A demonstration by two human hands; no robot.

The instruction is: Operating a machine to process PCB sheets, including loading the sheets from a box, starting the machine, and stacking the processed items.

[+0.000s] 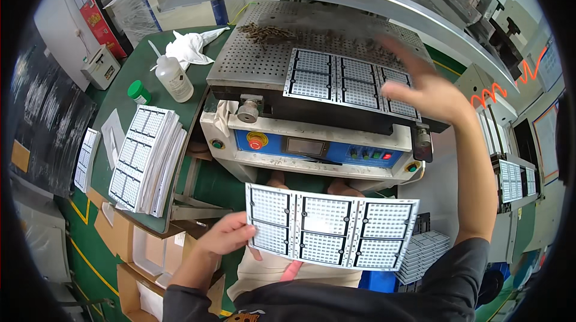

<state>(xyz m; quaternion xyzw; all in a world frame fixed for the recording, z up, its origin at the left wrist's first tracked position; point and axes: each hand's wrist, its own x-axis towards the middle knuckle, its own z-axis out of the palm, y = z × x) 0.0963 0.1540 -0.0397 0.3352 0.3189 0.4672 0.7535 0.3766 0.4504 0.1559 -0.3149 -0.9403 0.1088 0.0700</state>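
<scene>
White panel in left hand; another panel on press.

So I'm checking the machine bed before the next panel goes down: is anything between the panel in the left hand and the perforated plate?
Yes. Another white panel already lies on the perforated plate, and the right hand hovers open over its right end. The left hand holds the second panel low, in front of the machine's control box.
</scene>
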